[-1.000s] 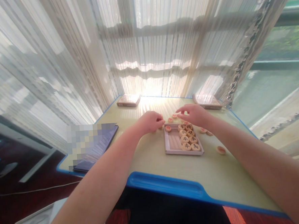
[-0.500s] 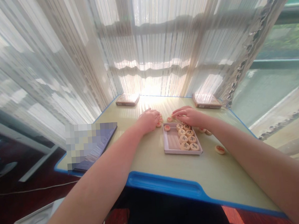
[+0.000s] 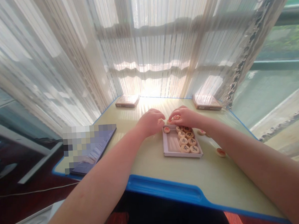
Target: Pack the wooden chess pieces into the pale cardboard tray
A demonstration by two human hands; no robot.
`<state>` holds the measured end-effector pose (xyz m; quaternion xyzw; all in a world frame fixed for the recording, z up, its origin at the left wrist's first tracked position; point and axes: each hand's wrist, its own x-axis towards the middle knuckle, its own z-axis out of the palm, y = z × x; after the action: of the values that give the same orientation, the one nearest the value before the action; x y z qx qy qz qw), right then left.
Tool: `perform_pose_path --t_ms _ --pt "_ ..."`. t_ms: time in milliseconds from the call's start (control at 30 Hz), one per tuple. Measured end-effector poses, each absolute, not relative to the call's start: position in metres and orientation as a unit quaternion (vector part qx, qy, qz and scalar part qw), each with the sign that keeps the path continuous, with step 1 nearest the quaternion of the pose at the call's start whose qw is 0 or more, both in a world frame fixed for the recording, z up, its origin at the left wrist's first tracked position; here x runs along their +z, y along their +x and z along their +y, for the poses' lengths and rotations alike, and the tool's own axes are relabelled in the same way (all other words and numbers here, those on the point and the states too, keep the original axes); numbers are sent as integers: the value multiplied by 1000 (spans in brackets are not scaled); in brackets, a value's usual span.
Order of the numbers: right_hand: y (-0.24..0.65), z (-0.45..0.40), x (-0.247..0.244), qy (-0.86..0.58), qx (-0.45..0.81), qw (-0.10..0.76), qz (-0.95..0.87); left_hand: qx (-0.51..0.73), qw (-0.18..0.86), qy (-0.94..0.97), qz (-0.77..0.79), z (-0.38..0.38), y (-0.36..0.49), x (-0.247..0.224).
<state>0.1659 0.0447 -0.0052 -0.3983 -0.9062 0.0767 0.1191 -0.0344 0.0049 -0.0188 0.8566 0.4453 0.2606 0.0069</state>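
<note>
My left hand point(image 3: 152, 122) is beside the back left corner of a shallow white box point(image 3: 165, 141). Its fingers are curled round a round wooden Chinese chess piece point(image 3: 160, 120), partly hidden. Over the box's back edge, my right hand point(image 3: 186, 117) has bent fingers closed around another Chinese chess piece point(image 3: 176, 117); one more piece point(image 3: 169, 122) shows by its fingertips. Inside the box, black-lettered pieces point(image 3: 183, 141) fill two columns on the right, and a red-lettered piece point(image 3: 166, 129) sits in the back left corner.
A red-lettered piece point(image 3: 221, 152) lies right of the box, with others point(image 3: 201, 132) under my right forearm. Two flat boxes, one left point(image 3: 127, 101) and one right point(image 3: 206, 102), rest at the table's back. A dark flat item point(image 3: 98, 152) lies at the left edge.
My left hand has shifted right and curled its fingers. My right hand has moved slightly left, its fingers bending down over the pieces behind the box. The two hands are closer together.
</note>
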Motion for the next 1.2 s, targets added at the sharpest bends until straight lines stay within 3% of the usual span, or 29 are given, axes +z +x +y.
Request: perform_pose_path --t_ms 200,600,1000,1200 --pt "168 48 -9 -407 84 138 -899 277 9 870 408 2 -35 -17" --pt "175 47 -1 -426 118 91 -893 199 44 892 403 -10 -29 -12" --pt "174 50 -3 -453 117 96 -878 220 53 883 410 -12 -29 -12" --pt "180 59 -12 -399 159 121 -895 258 58 872 413 -11 -29 -9"
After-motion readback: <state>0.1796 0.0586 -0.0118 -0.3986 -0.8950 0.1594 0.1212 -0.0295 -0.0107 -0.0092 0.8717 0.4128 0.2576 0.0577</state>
